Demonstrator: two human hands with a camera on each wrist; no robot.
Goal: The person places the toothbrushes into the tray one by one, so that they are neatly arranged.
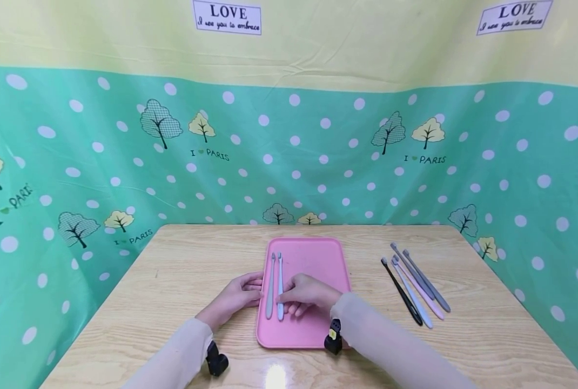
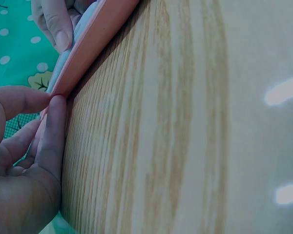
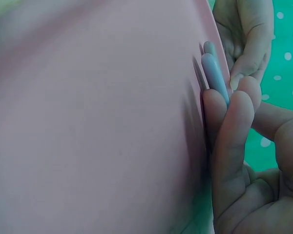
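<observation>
A pink tray [image 1: 315, 256] lies on the table with two toothbrushes side by side along its left part. The outer one is a grey toothbrush [image 1: 270, 294]; beside it lies a light blue toothbrush [image 1: 281, 278], bristle heads toward the far side. My left hand [image 1: 237, 296] pinches the tray's left rim between thumb and finger, as the left wrist view shows at the tray edge [image 2: 83, 61]. With its fingertips my right hand [image 1: 310, 293] pinches the light blue toothbrush near the handle's end, the blue handle [image 3: 214, 73] showing past the fingers in the right wrist view.
To the right of the tray, several more toothbrushes lie loosely together: a black toothbrush [image 1: 402, 292], a pale blue toothbrush [image 1: 412, 294], a pink toothbrush [image 1: 432, 307] and grey ones. The wooden table [image 1: 192, 254] ends at a green dotted curtain [image 1: 279, 162] behind.
</observation>
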